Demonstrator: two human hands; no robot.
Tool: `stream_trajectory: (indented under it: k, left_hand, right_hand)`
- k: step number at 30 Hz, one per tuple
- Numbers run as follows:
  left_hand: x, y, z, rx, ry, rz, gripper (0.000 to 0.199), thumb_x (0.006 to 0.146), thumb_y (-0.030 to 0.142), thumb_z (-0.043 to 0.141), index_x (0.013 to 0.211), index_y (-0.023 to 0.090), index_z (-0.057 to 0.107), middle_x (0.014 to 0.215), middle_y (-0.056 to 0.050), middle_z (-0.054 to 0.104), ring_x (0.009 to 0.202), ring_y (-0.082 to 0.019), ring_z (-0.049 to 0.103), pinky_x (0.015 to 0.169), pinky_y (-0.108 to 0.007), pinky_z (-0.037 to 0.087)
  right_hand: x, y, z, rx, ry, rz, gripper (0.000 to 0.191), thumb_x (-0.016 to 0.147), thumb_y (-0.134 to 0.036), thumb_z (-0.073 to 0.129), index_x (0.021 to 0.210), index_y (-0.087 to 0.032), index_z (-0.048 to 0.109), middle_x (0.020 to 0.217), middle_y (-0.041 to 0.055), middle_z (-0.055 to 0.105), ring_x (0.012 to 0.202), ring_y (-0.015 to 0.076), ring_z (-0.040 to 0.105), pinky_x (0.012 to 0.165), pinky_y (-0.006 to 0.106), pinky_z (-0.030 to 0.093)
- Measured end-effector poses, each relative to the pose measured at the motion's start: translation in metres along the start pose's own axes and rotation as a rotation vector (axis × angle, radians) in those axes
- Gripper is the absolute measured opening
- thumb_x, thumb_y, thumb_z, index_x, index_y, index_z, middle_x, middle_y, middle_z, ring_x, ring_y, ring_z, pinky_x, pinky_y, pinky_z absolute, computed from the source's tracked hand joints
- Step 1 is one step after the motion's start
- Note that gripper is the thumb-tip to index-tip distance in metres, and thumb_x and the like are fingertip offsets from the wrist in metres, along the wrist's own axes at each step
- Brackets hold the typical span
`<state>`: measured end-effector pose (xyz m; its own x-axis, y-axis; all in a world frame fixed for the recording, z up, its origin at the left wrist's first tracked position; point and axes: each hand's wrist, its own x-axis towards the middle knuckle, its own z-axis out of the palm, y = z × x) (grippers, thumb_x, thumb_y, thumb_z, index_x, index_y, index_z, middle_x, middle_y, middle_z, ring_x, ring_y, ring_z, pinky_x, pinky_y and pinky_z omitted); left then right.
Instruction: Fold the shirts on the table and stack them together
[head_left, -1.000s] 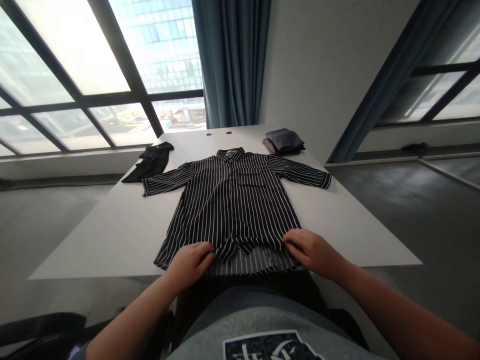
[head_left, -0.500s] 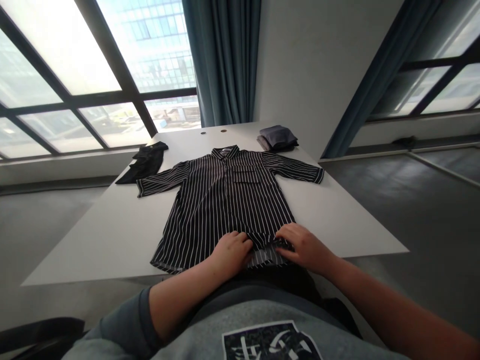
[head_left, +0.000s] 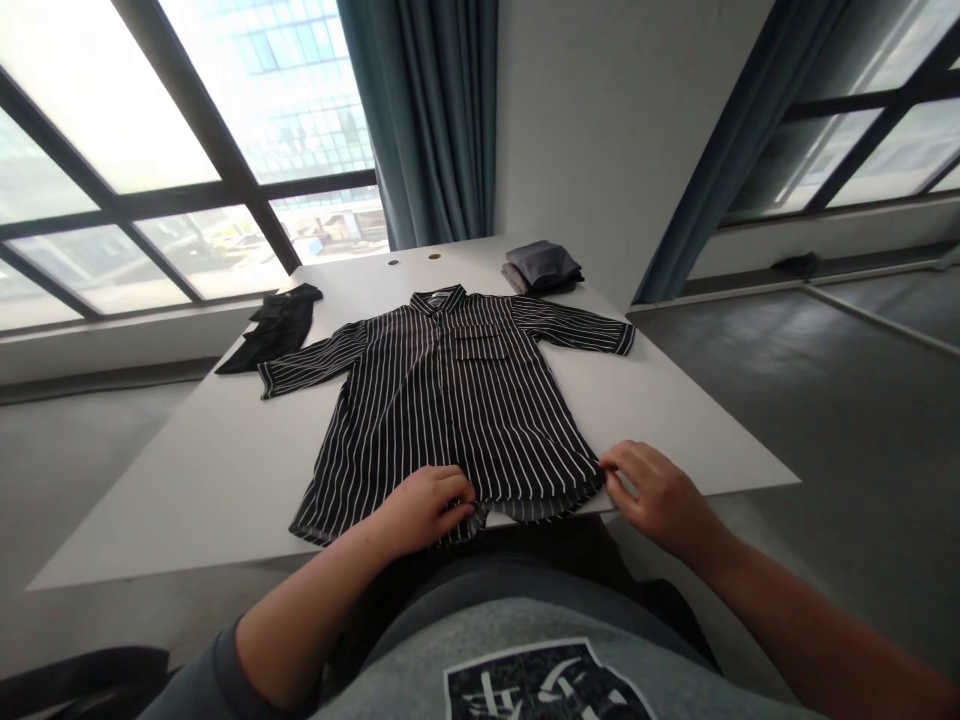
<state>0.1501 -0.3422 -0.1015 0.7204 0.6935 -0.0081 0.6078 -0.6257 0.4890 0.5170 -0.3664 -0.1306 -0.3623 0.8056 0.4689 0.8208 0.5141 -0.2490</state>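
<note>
A black shirt point(head_left: 442, 400) with white stripes lies spread front up, collar away from me, its sleeves out to both sides. My left hand point(head_left: 429, 505) is closed on the middle of the bottom hem, thumb and fingers pinched together. Farther right, my right hand point(head_left: 652, 490) pinches the hem's right corner between thumb and fingers. Between the hands, the front hem sits a little above the back layer, whose inner side shows. The hem reaches the near edge of the white table point(head_left: 187, 490).
Dark crumpled clothing point(head_left: 274, 325) lies at the table's left edge. A stack of folded grey and dark clothes point(head_left: 541, 266) sits at the back right. Two small round holes are near the far edge. A blue curtain point(head_left: 427, 120) hangs behind.
My right hand has moved right along the hem to its corner. The left has shifted slightly left. The lifted hem has come down and lies flatter. The view has turned slightly.
</note>
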Motion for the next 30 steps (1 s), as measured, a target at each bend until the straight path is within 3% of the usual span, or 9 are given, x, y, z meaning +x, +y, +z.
stream_trajectory:
  k: [4,6,8,11,14,19,22,25,30]
  left_hand:
    - [-0.006,-0.005,0.016,0.077,0.075,-0.064,0.018,0.095,0.025,0.07,0.111,0.022,0.065,0.118,-0.007,0.067,0.113,-0.026,0.061,0.103,-0.043,0.047]
    - [-0.01,-0.007,0.026,0.127,0.097,-0.1,0.024,0.093,0.028,0.073,0.115,0.023,0.065,0.124,-0.008,0.065,0.116,-0.028,0.059,0.103,-0.046,0.046]
    - [-0.013,-0.009,0.033,0.148,0.07,-0.079,0.018,0.095,0.026,0.071,0.112,0.024,0.067,0.123,-0.007,0.065,0.115,-0.027,0.059,0.102,-0.045,0.046]
    - [-0.019,-0.011,0.036,0.146,0.033,-0.028,0.009,0.099,0.024,0.064,0.106,0.025,0.069,0.118,-0.005,0.067,0.111,-0.024,0.059,0.099,-0.042,0.046]
    - [-0.024,-0.011,0.033,0.112,0.038,-0.01,0.009,0.098,0.026,0.066,0.107,0.026,0.068,0.118,-0.004,0.067,0.112,-0.024,0.06,0.1,-0.042,0.046]
    - [-0.033,-0.015,0.018,0.032,0.053,0.039,0.014,0.102,0.032,0.059,0.109,0.026,0.069,0.119,-0.004,0.07,0.113,-0.022,0.064,0.105,-0.04,0.049]
    - [-0.041,-0.038,0.008,0.11,0.186,-0.075,0.025,0.107,0.032,0.048,0.117,0.025,0.069,0.125,-0.007,0.07,0.119,-0.023,0.065,0.109,-0.043,0.05]
    - [-0.062,-0.077,0.004,0.3,0.305,-0.23,0.033,0.106,0.037,0.048,0.127,0.024,0.069,0.144,-0.009,0.064,0.137,-0.031,0.057,0.117,-0.053,0.045]
    - [-0.123,-0.134,0.027,0.454,0.426,-0.401,0.058,0.106,0.045,0.043,0.159,0.02,0.046,0.168,-0.014,0.04,0.156,-0.034,0.037,0.124,-0.056,0.04]
  right_hand:
    - [-0.008,0.006,0.017,-0.123,-0.074,0.093,0.032,0.082,-0.015,0.061,0.114,-0.019,0.065,0.103,0.0108,0.072,0.095,0.0307,0.064,0.083,0.041,0.047]
    - [-0.012,0.012,0.025,-0.13,-0.124,0.125,0.033,0.079,-0.01,0.058,0.109,-0.02,0.066,0.096,0.0084,0.072,0.091,0.0289,0.065,0.08,0.039,0.047]
    - [-0.014,0.018,0.026,-0.09,-0.142,0.12,0.029,0.079,-0.007,0.055,0.102,-0.02,0.065,0.093,0.0067,0.072,0.088,0.0268,0.067,0.081,0.038,0.047]
    - [-0.015,0.025,0.017,-0.038,-0.147,0.067,0.025,0.081,-0.007,0.055,0.1,-0.021,0.063,0.096,0.007,0.071,0.091,0.0263,0.067,0.083,0.039,0.049]
    - [-0.014,0.029,0.002,-0.007,-0.235,-0.016,0.017,0.085,-0.009,0.056,0.094,-0.021,0.064,0.096,0.008,0.068,0.091,0.0258,0.064,0.082,0.039,0.051]
    - [-0.008,0.025,-0.013,0.019,-0.348,-0.105,0.028,0.078,-0.003,0.053,0.092,-0.022,0.068,0.107,0.0098,0.067,0.098,0.0265,0.063,0.087,0.042,0.055]
    - [0.006,0.014,-0.01,0.022,-0.261,-0.098,0.026,0.085,-0.006,0.052,0.097,-0.021,0.07,0.109,0.0116,0.068,0.103,0.028,0.064,0.093,0.046,0.056]
    - [0.021,0.002,0.004,0.053,-0.218,-0.125,0.03,0.098,-0.017,0.05,0.119,-0.02,0.071,0.126,0.0139,0.068,0.124,0.0304,0.062,0.11,0.051,0.052]
    - [0.027,0.001,0.043,0.061,-0.406,-0.119,0.056,0.104,-0.041,0.055,0.157,-0.024,0.051,0.165,0.0131,0.044,0.153,0.035,0.04,0.123,0.059,0.039]
